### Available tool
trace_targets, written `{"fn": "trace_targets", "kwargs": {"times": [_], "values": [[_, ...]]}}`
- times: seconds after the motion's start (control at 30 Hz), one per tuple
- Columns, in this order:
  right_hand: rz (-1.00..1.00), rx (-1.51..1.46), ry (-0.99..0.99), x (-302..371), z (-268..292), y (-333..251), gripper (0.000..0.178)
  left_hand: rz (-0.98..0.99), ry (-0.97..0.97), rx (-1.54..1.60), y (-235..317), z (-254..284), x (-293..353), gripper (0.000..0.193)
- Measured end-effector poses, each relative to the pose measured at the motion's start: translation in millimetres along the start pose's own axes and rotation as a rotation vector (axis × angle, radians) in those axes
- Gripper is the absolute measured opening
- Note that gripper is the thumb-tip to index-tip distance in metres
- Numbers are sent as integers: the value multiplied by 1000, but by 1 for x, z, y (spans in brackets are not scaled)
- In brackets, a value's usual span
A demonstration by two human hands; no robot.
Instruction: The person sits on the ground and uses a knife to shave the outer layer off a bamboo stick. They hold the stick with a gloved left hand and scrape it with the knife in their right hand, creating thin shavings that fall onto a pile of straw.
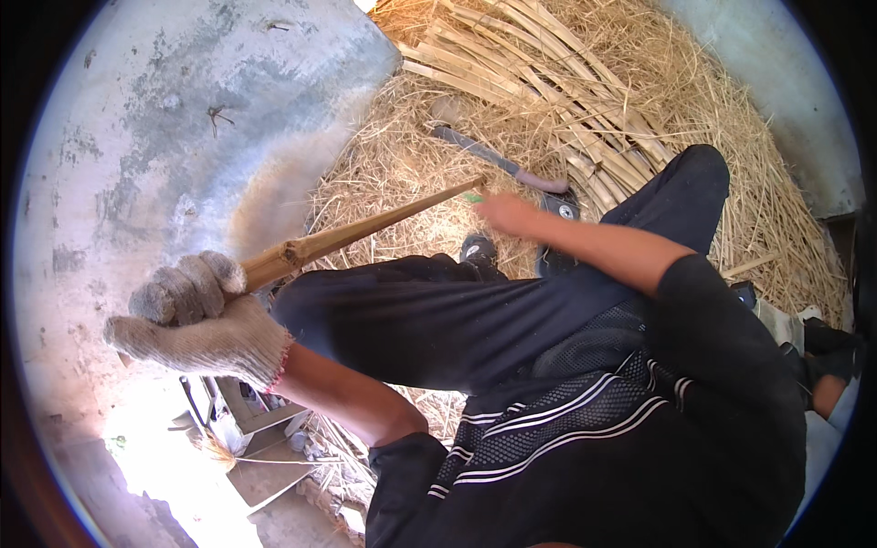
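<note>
My left hand (196, 315), in a worn grey knit glove, is closed around the thick near end of a bamboo stick (365, 228). The stick runs up and to the right over my raised knee. My bare right hand (507, 215) reaches out to the stick's far tip, where a small green thing (472, 197) shows; the hand is blurred and its grip cannot be made out. A long dark blade with a handle (498, 160) lies on the straw just beyond that hand.
A pile of dry straw (402, 155) covers the ground ahead, with a bundle of split bamboo strips (539, 73) lying on it. Grey concrete wall (183, 110) fills the left. My dark trousers and shoes (557, 210) lie under the stick. Low wooden pieces (256, 429) sit at lower left.
</note>
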State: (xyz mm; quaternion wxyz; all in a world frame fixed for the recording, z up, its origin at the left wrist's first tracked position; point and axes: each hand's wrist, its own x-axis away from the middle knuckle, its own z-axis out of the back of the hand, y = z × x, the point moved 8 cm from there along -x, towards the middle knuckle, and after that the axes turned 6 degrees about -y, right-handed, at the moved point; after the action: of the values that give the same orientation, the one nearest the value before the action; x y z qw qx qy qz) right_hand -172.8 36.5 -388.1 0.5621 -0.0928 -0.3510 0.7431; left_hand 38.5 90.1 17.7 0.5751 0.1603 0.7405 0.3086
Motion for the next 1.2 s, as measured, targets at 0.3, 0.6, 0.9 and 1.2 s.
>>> {"fn": "trace_targets", "kwargs": {"times": [0.3,0.6,0.9,1.2], "values": [[-277,186,-187,5,21,96,36,41,105,-40,-13,9,-2,57],[-82,-19,-91,-24,-1,35,38,52,56,-31,-18,1,-12,59],[-567,200,-21,-71,-54,217,31,55,75,-5,-24,-21,-15,58],[-333,309,-254,-37,13,77,29,51,147,-84,-25,21,-12,58]]}}
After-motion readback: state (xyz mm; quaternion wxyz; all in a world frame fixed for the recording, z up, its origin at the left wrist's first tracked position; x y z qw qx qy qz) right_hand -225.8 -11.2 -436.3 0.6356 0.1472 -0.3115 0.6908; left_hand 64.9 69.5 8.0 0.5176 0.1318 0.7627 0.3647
